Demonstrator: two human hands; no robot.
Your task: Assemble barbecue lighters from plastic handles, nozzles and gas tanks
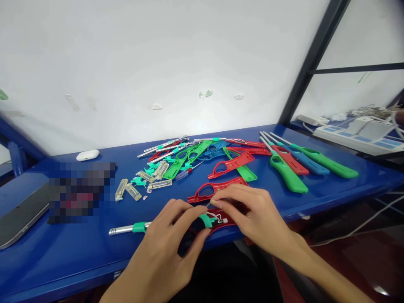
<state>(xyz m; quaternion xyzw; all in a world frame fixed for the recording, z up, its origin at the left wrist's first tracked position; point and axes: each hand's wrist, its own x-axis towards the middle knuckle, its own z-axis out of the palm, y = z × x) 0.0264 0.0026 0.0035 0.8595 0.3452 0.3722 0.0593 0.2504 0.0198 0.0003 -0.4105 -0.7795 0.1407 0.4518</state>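
Left hand [176, 235]: I have it grasping a half-built red plastic gas lighter with a long silver metal nozzle [126, 229]. Thumb and fingers are closed round the open body at the front edge of the blue metal table [78, 256]. The nozzle points to my left and lies flat on the tabletop.

Right hand [255, 216]: thumb and forefinger are pinched together at the teal inner part of the same lighter, beside a thin white wire [215, 217]. I cannot tell whether the wire itself is gripped.

Just beyond my fingers lies a loose red plastic half-shell [217, 188], apart from the lighter. Further back is a scattered heap of green, red and blue shells and nozzles [195, 153]. A few clear plastic fuel tanks [132, 191] lie to its left.

To the right, four finished long-nozzle lighters [296, 166], two green, one red and one blue, lie side by side. A small white oval case [87, 155] sits near the wall. A flat grey device [19, 219] rests at the far left.
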